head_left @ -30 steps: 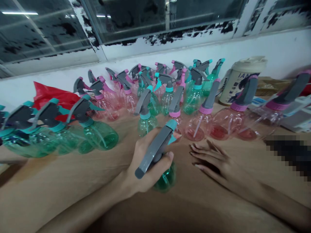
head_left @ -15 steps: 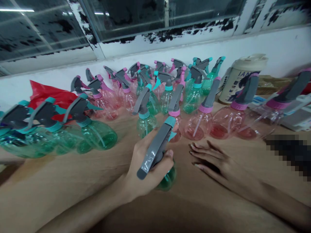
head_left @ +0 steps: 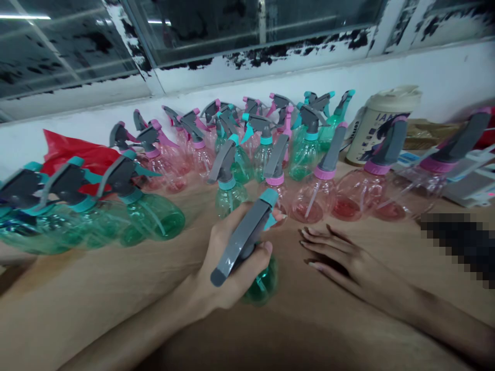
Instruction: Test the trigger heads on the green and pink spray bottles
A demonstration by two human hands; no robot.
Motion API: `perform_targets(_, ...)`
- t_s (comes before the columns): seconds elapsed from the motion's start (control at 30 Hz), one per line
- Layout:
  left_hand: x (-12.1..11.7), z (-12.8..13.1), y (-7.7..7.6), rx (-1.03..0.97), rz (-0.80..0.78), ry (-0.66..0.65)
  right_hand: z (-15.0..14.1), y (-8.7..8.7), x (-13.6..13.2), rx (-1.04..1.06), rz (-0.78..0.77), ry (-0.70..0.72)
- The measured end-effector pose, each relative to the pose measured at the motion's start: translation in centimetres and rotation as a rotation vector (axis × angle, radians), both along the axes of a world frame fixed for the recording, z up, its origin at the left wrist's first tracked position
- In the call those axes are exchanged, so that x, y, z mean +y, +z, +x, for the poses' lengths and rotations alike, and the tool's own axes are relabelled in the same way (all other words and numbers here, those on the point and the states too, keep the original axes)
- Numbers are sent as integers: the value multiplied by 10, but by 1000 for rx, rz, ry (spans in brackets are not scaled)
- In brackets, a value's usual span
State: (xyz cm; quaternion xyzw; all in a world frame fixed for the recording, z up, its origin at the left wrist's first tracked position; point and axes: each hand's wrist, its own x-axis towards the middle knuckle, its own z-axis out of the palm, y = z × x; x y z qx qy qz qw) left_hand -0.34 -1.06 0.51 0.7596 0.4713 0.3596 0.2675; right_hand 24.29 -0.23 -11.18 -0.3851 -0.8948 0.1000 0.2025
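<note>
My left hand (head_left: pixel 228 273) is wrapped round the neck of a green spray bottle (head_left: pixel 263 286) with a grey and teal trigger head. Its nozzle points away from me, and the hand hides much of the bottle. To the right, my right hand (head_left: pixel 348 260) rests on the brown tabletop (head_left: pixel 127 293) with fingers stretched out, holding nothing. Just beyond the hands stand another green spray bottle (head_left: pixel 230 198) and a pink spray bottle (head_left: pixel 314 203), in a line with more pink ones.
Several green spray bottles (head_left: pixel 154 219) stand at the left before a red plastic bag (head_left: pixel 73 152). More pink and green bottles crowd near the white wall (head_left: pixel 216 80). A printed cream tumbler (head_left: pixel 379 126) and a small cardboard box (head_left: pixel 429 133) are at the back right.
The left hand and its spray bottle have shifted very slightly left in view, as has the whole scene. Its grip is the same, and the right hand stays on the table.
</note>
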Motion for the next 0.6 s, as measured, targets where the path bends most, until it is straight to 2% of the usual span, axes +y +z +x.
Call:
perform_targets(0.13, 2, -1, -2, -53, -7, -1, 0, 0, 0, 17, 12, -6)
perform_targets(0.43, 1, -3, 0, -5, 31, -50, -1, 1, 0, 22, 25, -1)
perform_targets(0.6, 0, -3, -3, -47, -21, -38, 0, 1, 0, 34, 23, -4)
